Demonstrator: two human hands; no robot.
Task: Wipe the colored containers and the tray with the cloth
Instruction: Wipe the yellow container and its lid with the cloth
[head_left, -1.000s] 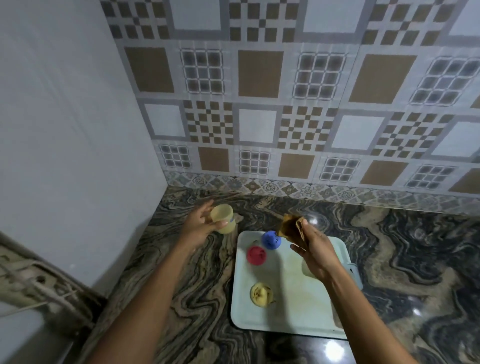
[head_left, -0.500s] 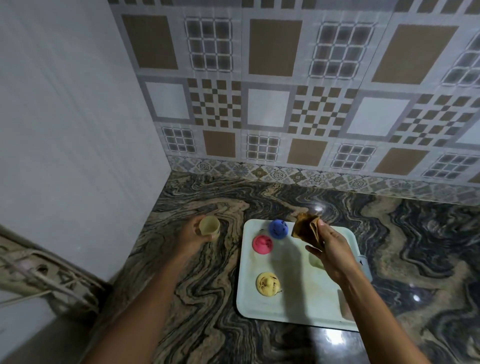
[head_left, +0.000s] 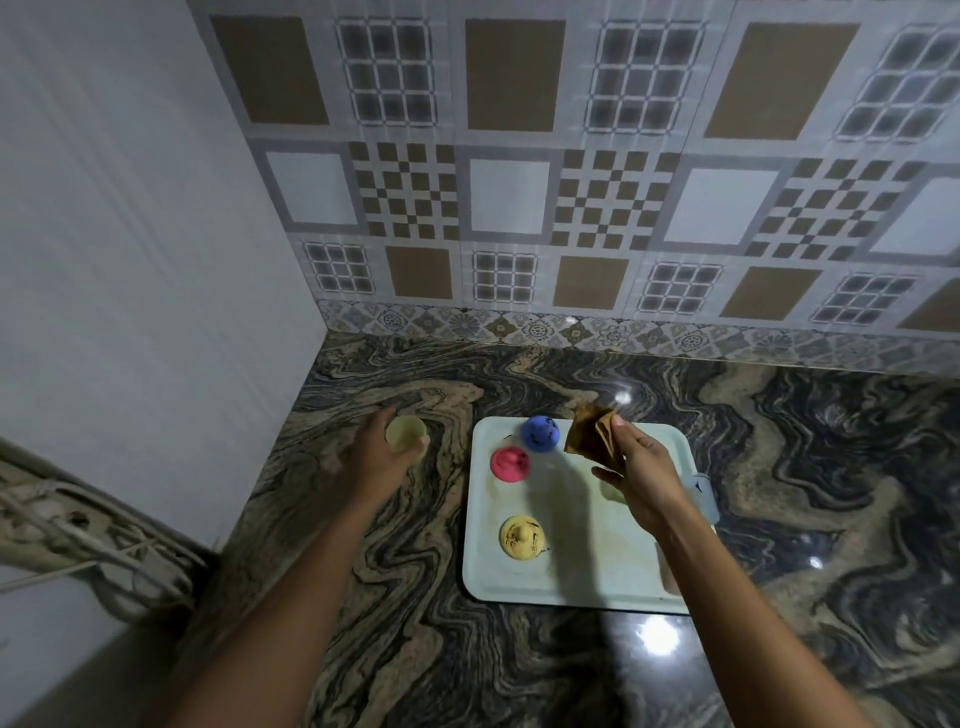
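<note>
Swirly stone surface (head_left: 571, 374), I see left hand (head_left: 376, 460) fingers curled round a pale cup (head_left: 406, 435) beside the white tray (head_left: 587, 577), right hand (head_left: 641, 480) pinching the brown cloth (head_left: 589, 435) over it, three colored containers (head_left: 510, 464) inside.

No text, label, brand or number I can read anywhere in view. Dark specks on blue container (head_left: 540, 434), red container (head_left: 510, 464) and yellow container (head_left: 522, 538): no letters I can make out. Small dark mark on pale blue thing (head_left: 700, 488) at right edge of tray (head_left: 571, 590): too small to read
</note>
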